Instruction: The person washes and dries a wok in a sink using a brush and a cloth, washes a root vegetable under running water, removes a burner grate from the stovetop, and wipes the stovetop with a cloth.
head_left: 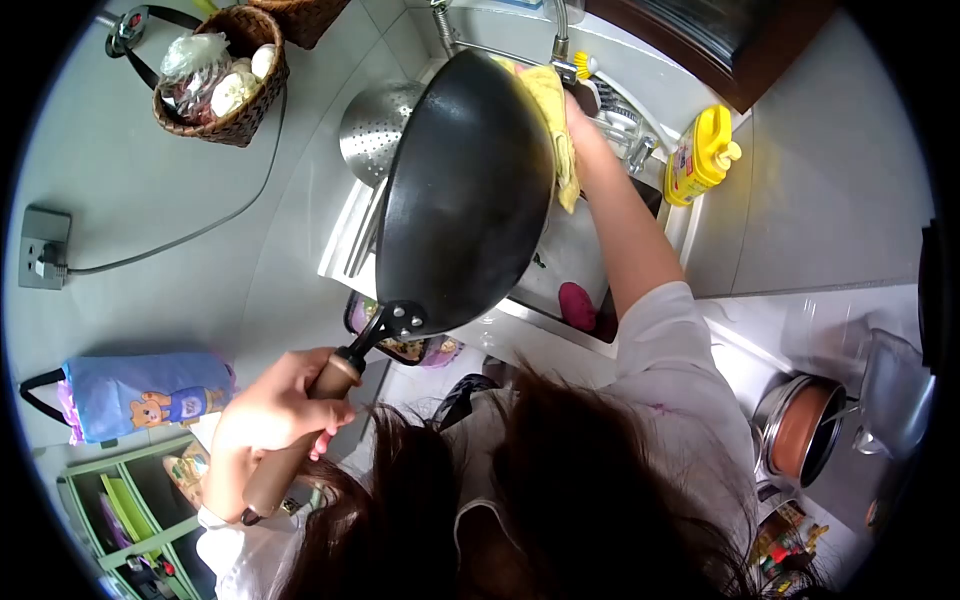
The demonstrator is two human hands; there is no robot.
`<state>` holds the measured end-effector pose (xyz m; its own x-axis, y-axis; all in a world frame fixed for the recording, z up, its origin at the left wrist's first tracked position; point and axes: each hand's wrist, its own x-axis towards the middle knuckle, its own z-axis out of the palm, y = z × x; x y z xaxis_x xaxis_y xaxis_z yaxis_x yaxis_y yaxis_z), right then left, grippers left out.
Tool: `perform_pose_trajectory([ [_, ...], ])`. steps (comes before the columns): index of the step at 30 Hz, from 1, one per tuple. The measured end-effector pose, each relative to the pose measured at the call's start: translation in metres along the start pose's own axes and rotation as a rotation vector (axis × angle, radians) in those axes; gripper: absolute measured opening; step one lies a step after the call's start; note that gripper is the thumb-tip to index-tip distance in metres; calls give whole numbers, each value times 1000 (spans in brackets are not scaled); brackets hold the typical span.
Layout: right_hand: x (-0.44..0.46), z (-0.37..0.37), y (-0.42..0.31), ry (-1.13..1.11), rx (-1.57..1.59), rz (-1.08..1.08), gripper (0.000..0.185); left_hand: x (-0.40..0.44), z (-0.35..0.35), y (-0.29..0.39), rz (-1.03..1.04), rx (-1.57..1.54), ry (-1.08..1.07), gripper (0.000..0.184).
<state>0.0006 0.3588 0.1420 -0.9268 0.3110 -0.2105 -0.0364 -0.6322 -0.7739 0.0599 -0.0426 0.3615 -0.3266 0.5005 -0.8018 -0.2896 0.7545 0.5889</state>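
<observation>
One big black wok (465,195), smooth with a soft grey sheen, is held tilted over the sink (575,250), hiding much of its left edge from me; its riveted brown handle (285,470) points away from the basin. The left hand (275,410) wraps that handle, fingers curled round it. The right hand (578,120) is at the wok's far rim with one yellow cloth (552,112); I can't tell how tightly its hidden fingers close. One yellow bottle (698,160) stands by the sink's right edge; one pink object (577,306) lies near the basin's near right corner.
</observation>
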Motion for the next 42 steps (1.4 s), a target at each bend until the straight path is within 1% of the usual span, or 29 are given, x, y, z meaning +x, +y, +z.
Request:
perform_pose_trajectory([
  [2, 26, -45, 46, 98, 138, 60, 38, -9, -11, -9, 6, -10, -50, 29],
  [3, 18, -53, 69, 109, 214, 82, 37, -11, -17, -13, 19, -20, -68, 30],
  [7, -32, -41, 131, 65, 497, 103, 37, -5, -34, -34, 90, -77, -138, 35],
  [9, -57, -32, 145, 36, 610, 83, 37, 3, -36, -43, 122, -92, -161, 35],
  [10, -66, -29, 150, 20, 654, 61, 37, 6, -36, -50, 137, -163, -187, 35],
  [14, -111, -24, 158, -14, 748, -87, 37, 21, -37, -72, 187, -300, -325, 36],
  [16, -139, -15, 153, 74, 741, -158, 37, 27, -30, -74, 184, -367, -360, 36],
  [17, -155, -9, 150, 152, 720, -197, 37, 34, -27, -78, 211, -381, -415, 35],
  [19, -192, 30, 139, 382, 663, -244, 44, 48, -22, -86, 266, -401, -523, 33],
  [20, -203, 50, 138, 494, 634, -272, 47, 52, -13, -86, 267, -418, -502, 33],
  [21, -205, 65, 148, 542, 593, -436, 49, 53, -6, -84, 276, -371, -456, 32],
  [23, -202, 93, 169, 634, 503, -764, 53, 56, 2, -84, 284, -403, -475, 32],
  [24, -209, 104, 174, 782, 162, -894, 53, 56, 2, -83, 291, -407, -497, 31],
  [26, -223, 123, 177, 1039, -562, -1081, 55, 53, 3, -85, 306, -423, -539, 30],
  [29, -248, 130, 162, 818, -1140, -1232, 61, 49, 2, -87, 333, -409, -550, 29],
  [30, -261, 138, 152, 696, -1383, -1145, 63, 48, 3, -88, 319, -407, -531, 31],
  [31, -273, 149, 135, 531, -1691, -1097, 59, 48, 4, -88, 305, -406, -511, 32],
  [33, -272, 158, 106, 220, -1752, -1097, 56, 46, 4, -90, 288, -436, -501, 34],
  [34, -269, 154, 98, 212, -1886, -1051, 55, 46, 3, -91, 283, -464, -511, 34],
  [35, -256, 142, 74, 212, -1778, -1371, 50, 46, 3, -94, 276, -495, -521, 34],
  [36, -250, 132, 65, 368, -1590, -1114, 48, 46, 2, -96, 277, -511, -543, 33],
  [38, -239, 95, 53, 560, -1505, -905, 44, 47, 2, -104, 282, -534, -557, 33],
  [39, -232, 76, 55, 621, -1613, -948, 43, 46, 1, -108, 282, -544, -564, 33],
  [40, -232, 92, 61, 454, -1266, -988, 44, 41, 3, -108, 269, -540, -534, 34],
  [41, -246, 109, 70, 400, -1217, -1024, 48, 42, 3, -108, 280, -558, -541, 33],
  [42, -262, 126, 80, 330, -1618, -1003, 50, 41, 4, -111, 275, -582, -546, 33],
])
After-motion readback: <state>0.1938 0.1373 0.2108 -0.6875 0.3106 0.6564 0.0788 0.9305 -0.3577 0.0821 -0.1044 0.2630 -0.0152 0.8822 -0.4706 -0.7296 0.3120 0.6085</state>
